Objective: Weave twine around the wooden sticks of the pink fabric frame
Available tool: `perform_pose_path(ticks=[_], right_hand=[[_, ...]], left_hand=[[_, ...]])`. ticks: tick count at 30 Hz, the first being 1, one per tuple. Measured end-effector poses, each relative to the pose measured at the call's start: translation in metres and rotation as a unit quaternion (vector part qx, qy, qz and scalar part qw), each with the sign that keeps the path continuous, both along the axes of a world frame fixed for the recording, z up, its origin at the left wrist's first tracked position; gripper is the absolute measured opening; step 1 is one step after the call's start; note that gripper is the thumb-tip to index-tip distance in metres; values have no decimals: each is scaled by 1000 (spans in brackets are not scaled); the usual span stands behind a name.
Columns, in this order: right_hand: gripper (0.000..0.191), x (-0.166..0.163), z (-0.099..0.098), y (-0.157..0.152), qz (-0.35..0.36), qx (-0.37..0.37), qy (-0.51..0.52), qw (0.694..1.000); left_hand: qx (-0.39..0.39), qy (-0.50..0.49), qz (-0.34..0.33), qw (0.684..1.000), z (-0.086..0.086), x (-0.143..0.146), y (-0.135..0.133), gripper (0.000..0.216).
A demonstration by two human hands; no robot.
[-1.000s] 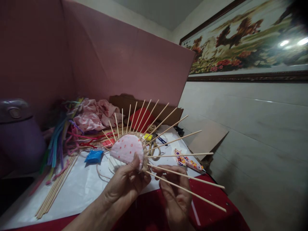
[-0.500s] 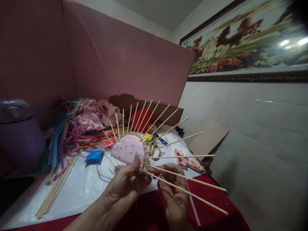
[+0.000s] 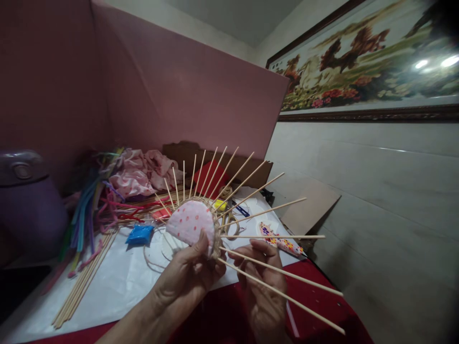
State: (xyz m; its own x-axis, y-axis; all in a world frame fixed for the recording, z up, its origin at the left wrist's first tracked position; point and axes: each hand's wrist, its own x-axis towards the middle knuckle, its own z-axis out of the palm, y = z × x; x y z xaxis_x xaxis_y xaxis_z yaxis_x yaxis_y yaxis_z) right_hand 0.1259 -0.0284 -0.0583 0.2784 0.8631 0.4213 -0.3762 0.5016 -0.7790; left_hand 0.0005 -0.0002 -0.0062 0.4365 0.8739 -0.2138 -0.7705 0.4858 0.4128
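A half-round piece covered in pink dotted cloth (image 3: 191,220) has braided twine (image 3: 216,239) along its curved edge. Thin wooden sticks (image 3: 251,189) fan out from that edge. My left hand (image 3: 195,263) is closed on the piece, with the thumb on its front and the fingers behind. My right hand (image 3: 263,282) is closed with bent fingers behind the two lowest sticks, close to the twine edge. Those sticks cross in front of it, and what its fingertips pinch is hidden.
Loose sticks (image 3: 84,282), a blue packet (image 3: 139,234), gold-handled scissors (image 3: 232,224) and a flower-patterned piece (image 3: 281,240) lie on the white-covered table (image 3: 114,286). Behind are pipe cleaners (image 3: 86,200), crumpled pink cloth (image 3: 143,172) and cardboard (image 3: 179,154). A purple kettle-like container (image 3: 30,205) stands left.
My right hand has shifted slightly right and down, its fingers a little farther from the twine edge. The lower sticks' tips now sit slightly lower and farther right. My left hand keeps its grip.
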Motion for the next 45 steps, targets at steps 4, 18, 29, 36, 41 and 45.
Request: perform_pose_path(ticks=[4,18,29,36,41,45], right_hand=[[33,-1,2,1,30,7,-7,999],[34,2,0,-1,-25,19,-14,999],[34,-21,24,-23,-18,-5,34,999],[29,-23,18,-11,26,42,40,998],[35,-15,21,-12,42,1,39,998],[37,-14,22,-12,49,-15,66,996]], left_hand=[[6,3,-6,1000,2,0,0,17],[30,-19,-36,999,4,-6,-4,19],[88,-21,-66,994,5,-4,-3,30],[64,-26,-53,996,0,-4,0,25],[28,-38,-31,998,3,-4,0,16],[28,-26,-19,999,4,-4,-1,12]])
